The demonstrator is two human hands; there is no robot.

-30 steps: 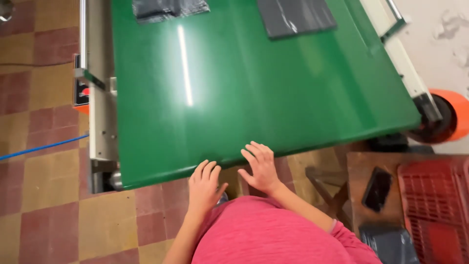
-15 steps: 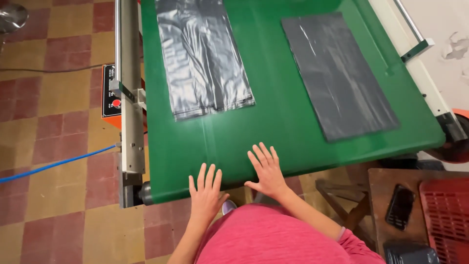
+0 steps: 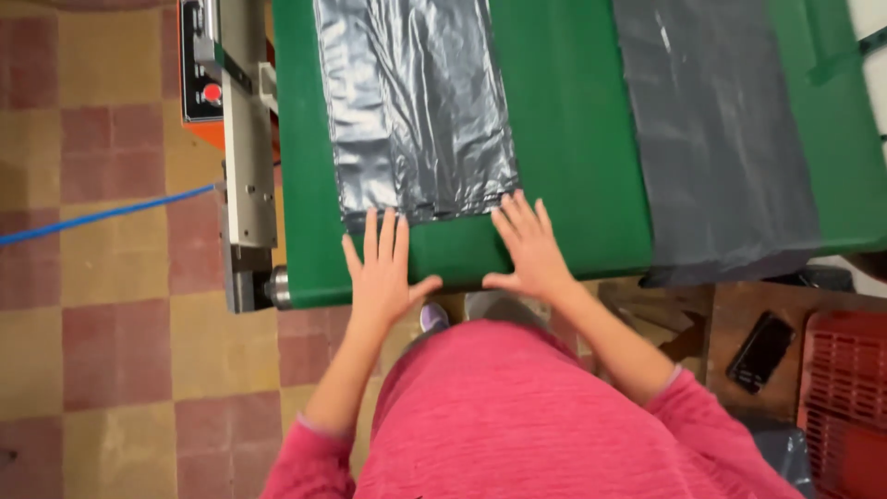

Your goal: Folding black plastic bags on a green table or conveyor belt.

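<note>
Now both hands lie flat and empty on the belt [image 3: 573, 139]: left hand [image 3: 383, 273] and right hand [image 3: 531, 249] fingertips meet the bag [image 3: 416, 102] edge (second bag [image 3: 721, 129] right), likely readying a pinch grip.

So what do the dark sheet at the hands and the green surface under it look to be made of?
Dark sheet: thin plastic film by the look, glossy grey-black, with fine wrinkles and streaky highlights. Green surface: probably a rubbery or coated conveyor belt, smooth with a soft sheen, curving over a roller at its near end.
</note>
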